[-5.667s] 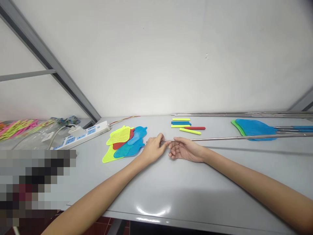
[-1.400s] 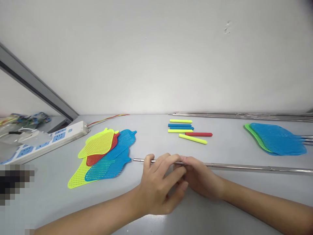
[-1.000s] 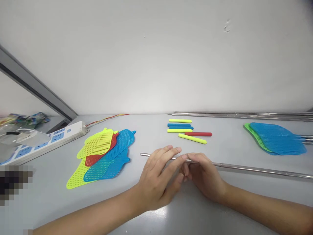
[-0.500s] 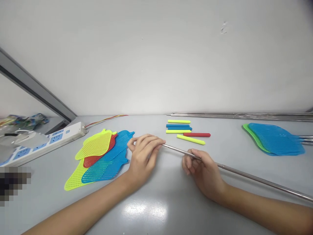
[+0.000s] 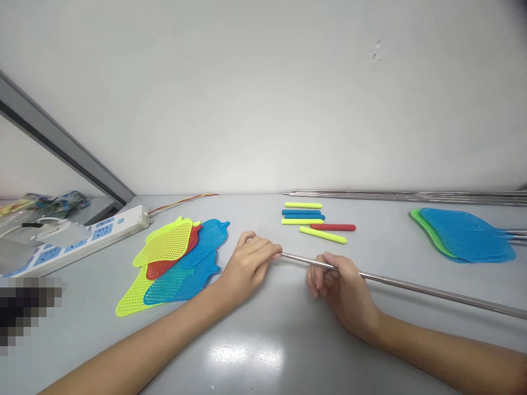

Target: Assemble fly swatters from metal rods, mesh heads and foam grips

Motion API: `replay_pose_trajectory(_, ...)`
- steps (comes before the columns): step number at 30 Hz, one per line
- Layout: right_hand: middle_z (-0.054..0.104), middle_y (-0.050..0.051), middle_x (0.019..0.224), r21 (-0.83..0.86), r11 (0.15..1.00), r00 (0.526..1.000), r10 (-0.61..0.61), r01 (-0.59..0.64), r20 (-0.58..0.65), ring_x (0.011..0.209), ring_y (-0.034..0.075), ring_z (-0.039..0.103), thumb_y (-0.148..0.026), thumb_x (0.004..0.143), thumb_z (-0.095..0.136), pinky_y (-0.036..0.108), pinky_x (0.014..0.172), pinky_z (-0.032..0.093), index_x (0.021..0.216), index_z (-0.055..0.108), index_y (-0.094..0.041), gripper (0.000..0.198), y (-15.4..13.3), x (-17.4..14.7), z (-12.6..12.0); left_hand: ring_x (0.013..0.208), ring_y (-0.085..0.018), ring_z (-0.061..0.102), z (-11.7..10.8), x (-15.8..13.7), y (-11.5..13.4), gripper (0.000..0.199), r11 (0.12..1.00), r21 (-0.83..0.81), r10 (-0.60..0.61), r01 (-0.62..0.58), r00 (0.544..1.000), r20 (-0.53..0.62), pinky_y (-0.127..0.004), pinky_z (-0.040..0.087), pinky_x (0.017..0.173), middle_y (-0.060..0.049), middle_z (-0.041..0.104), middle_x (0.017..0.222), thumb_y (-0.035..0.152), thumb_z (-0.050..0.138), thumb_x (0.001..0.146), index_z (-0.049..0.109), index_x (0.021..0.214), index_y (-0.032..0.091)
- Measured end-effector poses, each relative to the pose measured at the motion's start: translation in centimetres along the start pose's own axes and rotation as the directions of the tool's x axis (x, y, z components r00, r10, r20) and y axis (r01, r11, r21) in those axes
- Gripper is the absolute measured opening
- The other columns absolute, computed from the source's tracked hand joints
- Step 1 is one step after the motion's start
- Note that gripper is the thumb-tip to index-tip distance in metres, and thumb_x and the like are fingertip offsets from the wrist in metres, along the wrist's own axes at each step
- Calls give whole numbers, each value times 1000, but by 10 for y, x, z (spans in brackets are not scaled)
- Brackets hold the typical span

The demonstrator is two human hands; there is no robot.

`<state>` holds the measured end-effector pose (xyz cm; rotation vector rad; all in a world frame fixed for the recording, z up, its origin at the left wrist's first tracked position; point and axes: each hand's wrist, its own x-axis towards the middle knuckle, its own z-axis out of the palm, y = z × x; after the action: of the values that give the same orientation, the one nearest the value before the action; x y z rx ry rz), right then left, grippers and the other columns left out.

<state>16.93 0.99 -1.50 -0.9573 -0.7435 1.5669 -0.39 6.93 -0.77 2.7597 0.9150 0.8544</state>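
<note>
A long metal telescopic rod (image 5: 415, 288) slants across the front of the table and runs out of view at the right. Its thin left end is pinched between the fingertips of my left hand (image 5: 249, 264); the very tip is hidden by them. Farther along the rod, my right hand (image 5: 341, 288) is closed round it, thumb on top. Left of my left hand lies a pile of perforated fly swatter heads, with a yellow head (image 5: 164, 244), a red head (image 5: 158, 267) and a blue head (image 5: 185, 285) overlapping. Beyond my hands lie several coloured handle sleeves, among them a red sleeve (image 5: 333, 227) and a yellow sleeve (image 5: 323, 235).
Several metal rods (image 5: 395, 196) lie along the wall at the back right. At the right, blue and green swatter heads (image 5: 465, 233) are stacked with rods attached. A white power strip (image 5: 111, 227) lies at the left, below a grey frame bar (image 5: 61, 134).
My left hand has shifted slightly right and down with the rod's thin end. The rod now lies at a flatter slant, its right part higher. The view has shifted slightly.
</note>
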Motion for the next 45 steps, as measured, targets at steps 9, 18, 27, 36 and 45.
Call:
replay_pose_trajectory(9,40,0,44,-52,998,979,41,-31,198,47,12,43,-34,81,32,27,51,29,46,47,-15,42,1,-2,-6,61,-9,46,2,-10,5,23,992,-27,117,-120,989,-87,-28,35,67,0,56,68,0,36,77,50,86,16)
replay_pose_trajectory(18,43,1,47,-84,995,944,78,-54,322,48,13,43,-36,83,29,28,52,32,48,44,-16,42,-2,-1,-9,58,-9,45,2,-9,10,20,995,-24,93,-96,990,-107,-27,35,65,0,56,65,1,37,77,50,82,16)
replay_pose_trajectory(27,47,3,54,-219,975,907,116,-27,404,52,14,45,-40,84,22,29,57,35,58,52,-14,48,-6,-1,-12,57,-9,45,3,-12,13,18,996,-38,78,-83,990,-118,-28,35,65,0,57,65,3,40,77,51,81,17)
replay_pose_trajectory(36,45,3,53,-146,983,908,158,-109,388,52,14,45,-42,84,22,29,55,34,52,50,-14,50,-6,2,-12,54,-8,46,5,-14,19,12,997,-52,58,-63,993,-99,-27,36,67,1,59,66,10,43,80,52,84,16)
replay_pose_trajectory(45,50,4,56,-151,978,913,193,-147,359,55,14,47,-44,85,23,28,57,34,60,52,-14,49,-6,8,-12,64,-9,50,7,-4,10,14,986,-139,-95,92,995,-11,-28,34,71,2,60,71,14,41,83,54,82,18)
